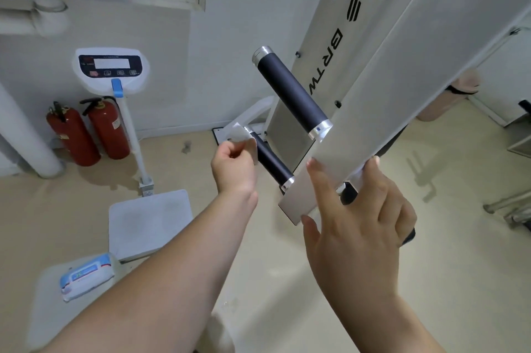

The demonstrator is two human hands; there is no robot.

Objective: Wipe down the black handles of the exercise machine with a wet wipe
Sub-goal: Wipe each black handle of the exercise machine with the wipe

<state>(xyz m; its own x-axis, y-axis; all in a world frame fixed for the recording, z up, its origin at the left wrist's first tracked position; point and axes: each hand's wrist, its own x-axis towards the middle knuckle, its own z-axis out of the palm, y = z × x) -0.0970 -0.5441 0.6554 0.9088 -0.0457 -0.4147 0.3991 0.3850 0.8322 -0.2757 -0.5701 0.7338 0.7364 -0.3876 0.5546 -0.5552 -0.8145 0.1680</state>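
My right hand [359, 209], nearest the lens, is bracing the lower end of the machine's silver arm [402, 94]: the fingers are spread around its edge rather than closed into a fist, the thumb lying below its bottom corner. My left hand [234, 168] is pinching a wet wipe [240, 135] between thumb and fingers, pressing it against the free end of the lower black handle [271, 161]. The upper black handle [291, 94] is projecting from the same arm, bare, with metal caps at both ends.

Handling, as I judge it: the wipe is thin, limp and damp, so it is likely bunching unless I am wrapping it around the cylinder and sliding along its length. The handles are looking rigid and fixed, with a matte grip surface that should resist slipping; the polished caps may be slicker. The arm may swing, which is why I am steadying it at the plate edge.

A wipe packet [86, 276] is lying at lower left, near a weighing scale [149, 220].
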